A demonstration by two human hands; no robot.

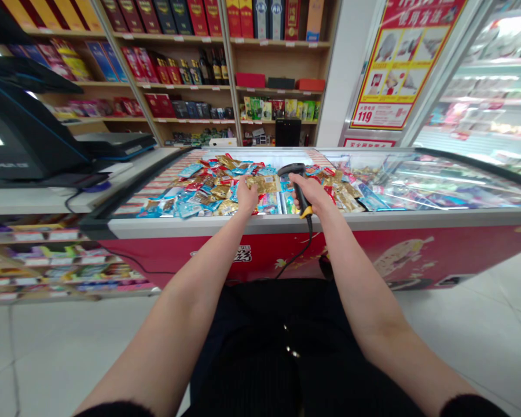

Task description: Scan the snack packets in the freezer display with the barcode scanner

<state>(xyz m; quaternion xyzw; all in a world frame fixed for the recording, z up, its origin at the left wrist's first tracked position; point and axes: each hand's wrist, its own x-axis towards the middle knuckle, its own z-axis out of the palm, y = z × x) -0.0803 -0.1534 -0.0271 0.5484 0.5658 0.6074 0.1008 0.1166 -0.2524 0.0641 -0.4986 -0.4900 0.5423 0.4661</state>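
My left hand (pixel 247 196) pinches the left end of a gold snack packet (pixel 267 185), held above a spread of other packets. A black barcode scanner (pixel 302 194) with a yellow cable collar is gripped in my right hand (pixel 311 192). Its head points left, close to the gold packet, and a black cable (pixel 306 246) hangs from its handle. Beneath both hands, blue, red and gold snack packets (pixel 200 191) lie heaped on the top of a chest freezer (pixel 178 228).
To the left, a black weighing scale (pixel 26 127) stands on a white counter (pixel 113 184). Wooden shelves (pixel 178 85) with boxes and bottles rise behind the freezer. A glass-fronted cooler (pixel 481 98) is at the right. Small goods fill a low rack (pixel 61 260) at the left.
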